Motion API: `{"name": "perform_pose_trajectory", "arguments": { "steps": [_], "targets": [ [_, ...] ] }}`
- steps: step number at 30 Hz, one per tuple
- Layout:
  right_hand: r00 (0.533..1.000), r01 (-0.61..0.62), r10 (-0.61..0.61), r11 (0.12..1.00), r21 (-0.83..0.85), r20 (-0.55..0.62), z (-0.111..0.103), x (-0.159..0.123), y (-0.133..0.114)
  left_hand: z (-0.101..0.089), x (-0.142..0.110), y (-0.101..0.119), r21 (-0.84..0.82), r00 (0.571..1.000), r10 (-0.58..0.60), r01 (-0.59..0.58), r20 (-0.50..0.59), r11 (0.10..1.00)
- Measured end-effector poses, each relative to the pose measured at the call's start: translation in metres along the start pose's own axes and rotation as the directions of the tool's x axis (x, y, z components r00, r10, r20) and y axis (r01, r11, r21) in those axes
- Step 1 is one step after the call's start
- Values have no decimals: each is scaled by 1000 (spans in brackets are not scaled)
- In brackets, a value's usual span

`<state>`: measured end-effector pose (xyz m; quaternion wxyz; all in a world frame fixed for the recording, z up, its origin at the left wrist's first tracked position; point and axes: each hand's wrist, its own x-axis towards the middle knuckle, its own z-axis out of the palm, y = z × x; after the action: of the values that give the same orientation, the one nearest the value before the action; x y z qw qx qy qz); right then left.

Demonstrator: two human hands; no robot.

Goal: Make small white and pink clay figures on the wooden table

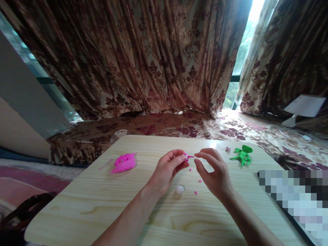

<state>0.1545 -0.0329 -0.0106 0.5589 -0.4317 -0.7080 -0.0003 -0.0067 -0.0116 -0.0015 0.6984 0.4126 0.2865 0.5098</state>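
Both hands hover over the middle of a light wooden table point(102, 212). My left hand point(167, 169) pinches a small piece of pink clay point(189, 156) between thumb and fingertips. My right hand point(214, 172) meets it from the right, its thumb and forefinger closed on the same pink piece. Tiny pink crumbs point(196, 192) and a small white lump point(179, 189) lie on the table under the hands. A larger lump of pink clay point(124, 163) sits on clear wrapping to the left.
A green clay figure point(242, 155) lies at the table's far right, with a pink bit point(228, 149) beside it. A clear plastic lid point(120, 133) rests past the far edge. Patterned curtains point(153, 58) hang behind. A white lamp point(302, 107) stands at right.
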Motion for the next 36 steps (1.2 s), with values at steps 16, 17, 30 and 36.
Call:
{"name": "perform_pose_trajectory", "arguments": {
  "steps": [16, 17, 30, 36],
  "targets": [
    [994, 22, -26, 999, 44, 102, 3, -2, 2, -3, 0, -1, 147, 993, -69, 55, 93, 988],
    [995, 19, -24, 999, 47, 101, 3, -2, 2, -3, 0, -2, 146, 993, -71, 57, 94, 988],
    [995, -2, -4, 999, 53, 104, 1, -1, 0, -2, 1, -4, 117, 994, -80, 71, 70, 991],
    [995, -78, 82, 994, 80, -56, -6, 5, -2, -8, 4, -4, 76, 996, -77, 80, -43, 994]
  ]
}}
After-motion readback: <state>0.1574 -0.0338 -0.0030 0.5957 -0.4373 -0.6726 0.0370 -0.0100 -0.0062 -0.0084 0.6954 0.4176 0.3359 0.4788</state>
